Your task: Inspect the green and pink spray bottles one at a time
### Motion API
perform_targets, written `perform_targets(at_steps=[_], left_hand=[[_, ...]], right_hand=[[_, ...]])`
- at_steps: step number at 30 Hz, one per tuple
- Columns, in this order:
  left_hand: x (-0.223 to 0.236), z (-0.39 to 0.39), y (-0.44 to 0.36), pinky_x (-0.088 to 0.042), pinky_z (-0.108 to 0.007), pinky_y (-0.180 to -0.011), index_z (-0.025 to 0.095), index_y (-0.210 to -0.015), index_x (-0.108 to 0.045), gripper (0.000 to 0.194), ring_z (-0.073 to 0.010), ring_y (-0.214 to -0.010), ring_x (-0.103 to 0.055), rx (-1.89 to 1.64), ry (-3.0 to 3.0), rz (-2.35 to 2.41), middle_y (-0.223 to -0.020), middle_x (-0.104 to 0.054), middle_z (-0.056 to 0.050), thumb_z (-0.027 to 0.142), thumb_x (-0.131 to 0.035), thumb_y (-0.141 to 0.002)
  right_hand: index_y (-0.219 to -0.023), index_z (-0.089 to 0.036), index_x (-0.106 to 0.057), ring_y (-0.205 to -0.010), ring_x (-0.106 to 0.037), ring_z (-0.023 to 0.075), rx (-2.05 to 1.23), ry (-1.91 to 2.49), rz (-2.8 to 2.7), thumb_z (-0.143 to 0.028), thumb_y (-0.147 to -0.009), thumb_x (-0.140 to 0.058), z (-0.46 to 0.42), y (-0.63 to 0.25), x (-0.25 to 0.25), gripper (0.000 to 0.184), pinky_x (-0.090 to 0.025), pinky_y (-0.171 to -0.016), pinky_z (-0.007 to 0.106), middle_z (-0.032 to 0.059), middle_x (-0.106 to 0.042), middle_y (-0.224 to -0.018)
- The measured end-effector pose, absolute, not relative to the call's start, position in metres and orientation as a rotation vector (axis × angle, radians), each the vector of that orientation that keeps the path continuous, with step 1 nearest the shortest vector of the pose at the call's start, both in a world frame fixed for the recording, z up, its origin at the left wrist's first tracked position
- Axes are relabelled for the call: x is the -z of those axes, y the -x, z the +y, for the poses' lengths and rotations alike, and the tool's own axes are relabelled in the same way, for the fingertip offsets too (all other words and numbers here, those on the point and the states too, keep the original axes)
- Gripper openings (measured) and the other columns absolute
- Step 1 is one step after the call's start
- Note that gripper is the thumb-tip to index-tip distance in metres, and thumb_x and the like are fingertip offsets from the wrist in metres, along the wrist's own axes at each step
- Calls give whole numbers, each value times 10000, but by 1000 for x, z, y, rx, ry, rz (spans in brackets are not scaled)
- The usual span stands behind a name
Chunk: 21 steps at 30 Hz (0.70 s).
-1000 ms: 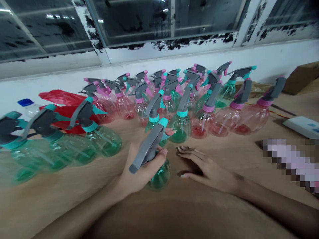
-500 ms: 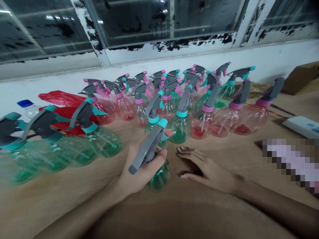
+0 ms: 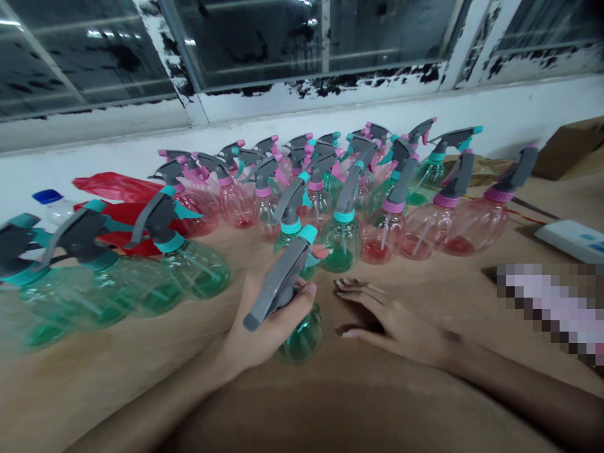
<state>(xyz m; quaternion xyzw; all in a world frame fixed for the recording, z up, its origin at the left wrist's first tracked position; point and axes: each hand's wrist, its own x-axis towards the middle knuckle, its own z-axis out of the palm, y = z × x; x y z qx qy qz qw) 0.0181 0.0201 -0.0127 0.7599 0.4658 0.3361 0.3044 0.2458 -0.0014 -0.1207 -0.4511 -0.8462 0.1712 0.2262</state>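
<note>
The left hand point(image 3: 262, 336) is wrapped around a green trigger spray bottle point(image 3: 302, 336), whose lower part shows below the thumb. Beside this hand, the right hand point(image 3: 403, 324), loosely spread, seems to rest on the tabletop point(image 3: 453, 296).

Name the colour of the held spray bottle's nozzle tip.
The nozzle tip is turquoise, clearest in the head view.

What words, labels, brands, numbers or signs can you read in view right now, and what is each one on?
No readable text anywhere.
White box at the right: blue marks, too blurred to read.
Pixelated strip below it: any print is masked.
Green spray bottle in the left hand: no lettering visible.
</note>
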Motion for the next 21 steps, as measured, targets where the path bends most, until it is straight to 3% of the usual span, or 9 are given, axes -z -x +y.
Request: perform_targets(at_steps=[12,21], left_hand=[[14,20,-18,-521,-271,-598,246,-732,-629,154,-168,-698,-630,-911,-2009,1212,-769,-653,-10,297,-519,-828],[10,19,-16,-520,-318,-759,255,-790,-649,148,-197,-840,-652,-857,-1946,1158,-823,-681,-9,312,-524,-846]], right_hand=[[-1367,-241,-395,-1326,-382,250,-483,1202,-2307,-508,-865,-540,-1,-247,123,587,-336,-1087,482,84,-457,-1421],[-1354,-220,-413,-1327,-380,241,-483,1229,-2317,-510,-869,-533,-2,-245,119,577,-334,-1094,461,89,-458,-1420]])
